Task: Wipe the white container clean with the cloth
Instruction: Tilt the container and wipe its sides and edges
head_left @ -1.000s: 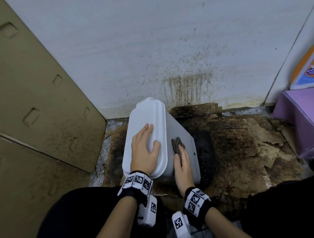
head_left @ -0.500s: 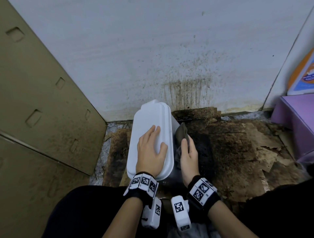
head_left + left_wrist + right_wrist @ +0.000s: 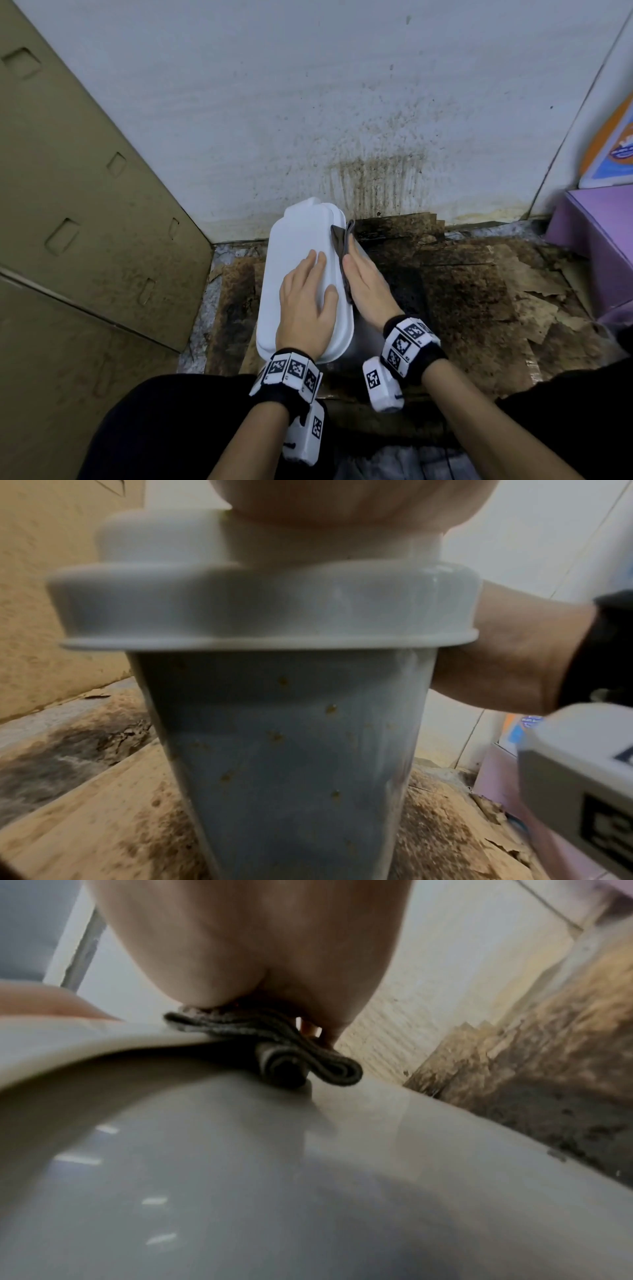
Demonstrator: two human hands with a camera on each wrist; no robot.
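A tall white container (image 3: 301,240) with a lid stands on the stained floor near the wall. My left hand (image 3: 306,301) lies flat on its lid with straight fingers. In the left wrist view the container's near side (image 3: 291,750) carries small brown specks. My right hand (image 3: 364,284) presses a folded grey cloth (image 3: 342,243) against the container's right side, just under the lid's rim. From the right wrist, the cloth (image 3: 291,1047) shows as a bunched fold squeezed between the palm and the white wall (image 3: 308,1150). The right fingertips are hidden behind the cloth.
A dirty white wall (image 3: 308,102) rises close behind the container. A brown cardboard panel (image 3: 68,205) leans on the left. A purple box (image 3: 596,240) sits at the right edge. Torn, stained cardboard (image 3: 479,291) covers the floor.
My right hand has slid the cloth up and away along the container's right side, from the lower wall to just under the lid's rim. The left hand stayed on the lid.
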